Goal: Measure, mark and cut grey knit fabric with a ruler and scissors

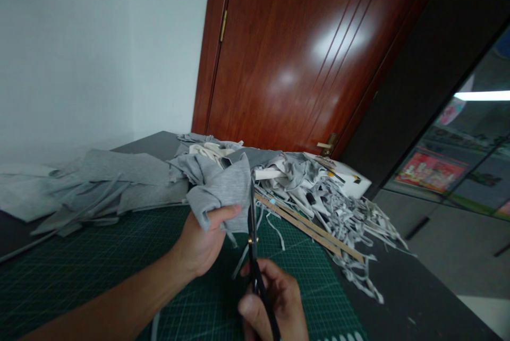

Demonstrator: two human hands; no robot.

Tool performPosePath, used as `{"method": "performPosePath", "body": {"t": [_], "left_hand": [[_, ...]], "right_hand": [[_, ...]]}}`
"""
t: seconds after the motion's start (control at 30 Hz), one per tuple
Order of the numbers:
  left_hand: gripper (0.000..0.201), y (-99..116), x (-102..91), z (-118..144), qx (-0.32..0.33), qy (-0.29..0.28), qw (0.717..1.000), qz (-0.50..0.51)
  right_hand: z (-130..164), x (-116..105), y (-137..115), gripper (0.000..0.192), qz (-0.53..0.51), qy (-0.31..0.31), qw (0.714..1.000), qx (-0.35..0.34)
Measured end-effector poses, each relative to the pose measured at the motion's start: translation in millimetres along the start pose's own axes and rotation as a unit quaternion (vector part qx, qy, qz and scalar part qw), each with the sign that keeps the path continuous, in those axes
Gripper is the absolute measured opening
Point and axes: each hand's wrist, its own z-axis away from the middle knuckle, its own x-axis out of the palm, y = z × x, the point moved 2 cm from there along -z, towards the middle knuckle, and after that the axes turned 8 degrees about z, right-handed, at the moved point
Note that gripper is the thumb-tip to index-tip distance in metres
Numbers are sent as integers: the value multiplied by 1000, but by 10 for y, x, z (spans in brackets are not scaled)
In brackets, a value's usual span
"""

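Observation:
My left hand [209, 240] is closed on a folded piece of light grey knit fabric [227, 192], held up above the green cutting mat [191, 309]. The thumb presses on the near face of the cloth. In my right hand [279, 298] is a pair of black scissors [254, 240], its fingers round the handles. The blades point away from me and stand along the right edge of the fabric. Whether cloth lies between the blades I cannot tell. A thin grey strip hangs below the fabric.
Grey fabric pieces [147, 168] lie in layers at the left. Two wooden rulers [311, 227] lie at the right beside a heap of grey and white scraps [338, 213]. A white box [354, 184] sits behind the heap. Beyond the table is a brown door [287, 54].

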Motion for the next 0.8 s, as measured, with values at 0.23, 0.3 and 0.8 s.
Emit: {"method": "performPosePath", "body": {"t": [0.23, 0.3, 0.8], "left_hand": [[62, -41, -45, -1, 9, 18, 1000, -2], [63, -59, -56, -1, 6, 22, 1000, -3], [46, 118, 57, -81, 19, 3, 997, 72]], "right_hand": [[-4, 5, -9, 65, -8, 13, 1000, -10], [-5, 4, -7, 65, -2, 11, 1000, -10], [55, 94, 112, 72, -21, 26, 999, -21]]}}
